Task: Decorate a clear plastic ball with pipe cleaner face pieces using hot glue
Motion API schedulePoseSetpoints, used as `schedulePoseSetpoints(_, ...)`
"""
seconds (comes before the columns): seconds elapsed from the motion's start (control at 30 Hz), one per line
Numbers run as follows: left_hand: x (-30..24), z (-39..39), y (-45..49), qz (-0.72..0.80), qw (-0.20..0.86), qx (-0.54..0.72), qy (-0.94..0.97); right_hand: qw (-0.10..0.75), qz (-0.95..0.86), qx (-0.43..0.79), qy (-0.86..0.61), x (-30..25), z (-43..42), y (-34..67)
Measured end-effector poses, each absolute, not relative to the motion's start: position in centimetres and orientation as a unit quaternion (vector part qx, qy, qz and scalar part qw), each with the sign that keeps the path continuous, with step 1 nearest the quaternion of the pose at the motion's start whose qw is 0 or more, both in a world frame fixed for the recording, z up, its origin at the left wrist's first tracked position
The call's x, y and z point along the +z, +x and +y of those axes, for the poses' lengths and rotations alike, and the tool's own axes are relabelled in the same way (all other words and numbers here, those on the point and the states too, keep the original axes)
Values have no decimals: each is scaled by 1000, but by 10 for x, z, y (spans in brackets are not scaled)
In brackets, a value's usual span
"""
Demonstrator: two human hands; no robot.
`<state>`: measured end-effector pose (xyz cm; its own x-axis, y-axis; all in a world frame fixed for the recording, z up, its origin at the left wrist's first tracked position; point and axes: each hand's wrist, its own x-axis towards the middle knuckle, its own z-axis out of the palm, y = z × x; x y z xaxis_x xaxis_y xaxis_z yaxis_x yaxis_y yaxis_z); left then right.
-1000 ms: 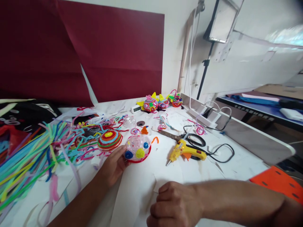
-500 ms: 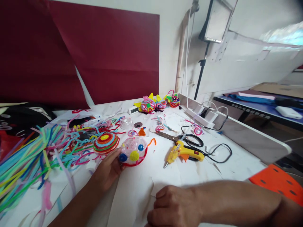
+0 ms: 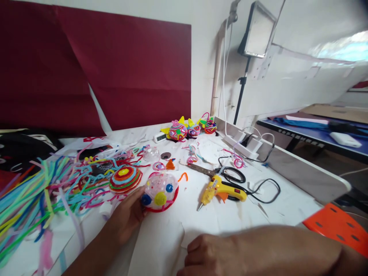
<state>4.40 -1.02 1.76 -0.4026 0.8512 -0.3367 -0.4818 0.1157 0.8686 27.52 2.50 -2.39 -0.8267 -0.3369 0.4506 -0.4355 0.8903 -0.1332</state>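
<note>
My left hand (image 3: 130, 214) is closed on the left edge of a clear plastic dome (image 3: 162, 182). Blue and yellow coiled pipe-cleaner discs dot the dome, and a red pipe cleaner rims its base. Low in the view, my right hand (image 3: 211, 255) is curled with its fingers bent under, close to a sheet of white paper (image 3: 156, 237); whatever they may hold is hidden. Beyond that hand lies a yellow glue gun (image 3: 222, 190), its nozzle pointing down-left. Black-handled scissors (image 3: 201, 168) rest behind it. Left of the dome sits a striped pipe-cleaner dome (image 3: 125, 179).
Loose pipe cleaners (image 3: 25, 203) heap over the table's left side. At the back stand several finished colourful fish-like figures (image 3: 178, 130) and a small white digital timer (image 3: 160, 138). A power strip (image 3: 244, 147) with cords lies along the right-hand raised edge (image 3: 301, 172).
The view has tilted slightly, so the table appears a little lower and further left. My left hand still grips the dome, and my right hand stays curled in nearly the same place.
</note>
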Motion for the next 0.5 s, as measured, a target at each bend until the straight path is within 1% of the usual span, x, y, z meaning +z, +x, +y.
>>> schedulePoseSetpoints(0.07,19,-10,45,535,518,644,171,184,-954,121,203,-21,26,277)
schedulePoseSetpoints(0.13,20,-10,46,535,519,644,169,160,-959,125,199,-4,26,282)
schedulePoseSetpoints(0.2,20,-10,46,538,520,644,161,138,-962,128,197,26,27,291)
schedulePoseSetpoints(0.33,20,-11,45,536,524,647,141,67,-976,140,151,92,30,311)
schedulePoseSetpoints(0.43,19,-11,45,529,529,648,141,71,-972,162,154,110,31,319)
schedulePoseSetpoints(0.5,18,-11,44,527,531,648,142,106,-969,171,145,106,32,321)
